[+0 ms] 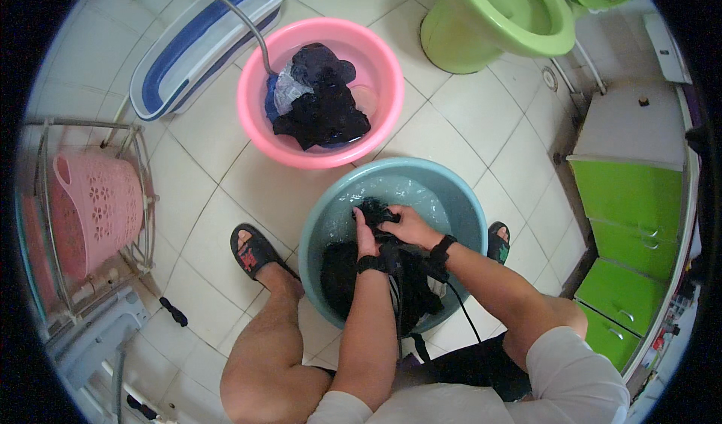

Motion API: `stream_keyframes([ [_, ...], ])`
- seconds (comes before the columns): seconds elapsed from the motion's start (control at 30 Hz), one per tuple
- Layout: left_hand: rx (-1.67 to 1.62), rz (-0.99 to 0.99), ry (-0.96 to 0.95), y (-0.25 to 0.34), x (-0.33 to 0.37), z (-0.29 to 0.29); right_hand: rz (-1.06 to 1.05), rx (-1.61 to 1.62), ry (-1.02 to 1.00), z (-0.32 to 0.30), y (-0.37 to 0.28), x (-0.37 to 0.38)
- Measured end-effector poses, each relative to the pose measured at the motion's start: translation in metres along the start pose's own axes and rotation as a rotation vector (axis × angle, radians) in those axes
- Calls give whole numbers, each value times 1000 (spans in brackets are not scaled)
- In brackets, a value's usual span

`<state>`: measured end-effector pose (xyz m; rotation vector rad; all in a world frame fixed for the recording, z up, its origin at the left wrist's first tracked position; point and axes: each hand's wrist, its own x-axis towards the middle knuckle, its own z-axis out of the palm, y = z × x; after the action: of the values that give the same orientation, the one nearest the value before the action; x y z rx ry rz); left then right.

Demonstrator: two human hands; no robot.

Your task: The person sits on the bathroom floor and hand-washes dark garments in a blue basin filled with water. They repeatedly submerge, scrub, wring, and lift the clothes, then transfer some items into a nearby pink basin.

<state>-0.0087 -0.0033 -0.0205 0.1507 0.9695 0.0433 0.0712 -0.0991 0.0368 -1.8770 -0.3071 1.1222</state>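
Between my legs stands a blue-green basin (315, 206) of water, with dark wet clothes (340, 275) in its near half. Inside it, my left hand (365, 234) and my right hand (410, 227) are closed on a bunched piece of black cloth (376, 212) near the water. The left palm faces inward against the cloth, while the right fingers curl over its other side. Black straps with cables circle both wrists. Whether the gripped cloth joins the dark clothes below is hidden by my hands.
Beyond the basin sits a pink basin (251, 127) holding wet dark clothes (320, 101), a grey hose hanging into it. A folded blue-and-white tub (162, 67) leans far left. A green toilet (459, 37), green cabinets (628, 191) and a rack with a pink basket (101, 206) stand around.
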Motion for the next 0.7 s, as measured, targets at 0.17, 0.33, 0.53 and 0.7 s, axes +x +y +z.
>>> stream_keyframes([
  [0.17, 323, -58, 377, -16, -16, 20, 90, -492, 256, -6, -15, 5],
  [0.33, 104, -48, 461, -29, -15, 15, -50, -500, 433, -19, 29, 17],
  [0.53, 145, 29, 244, -25, 7, -13, 2, -245, 131, -7, 37, 12],
  [0.7, 48, -82, 216, -1, -13, 9, 94, -184, 42, 2, -7, -3],
])
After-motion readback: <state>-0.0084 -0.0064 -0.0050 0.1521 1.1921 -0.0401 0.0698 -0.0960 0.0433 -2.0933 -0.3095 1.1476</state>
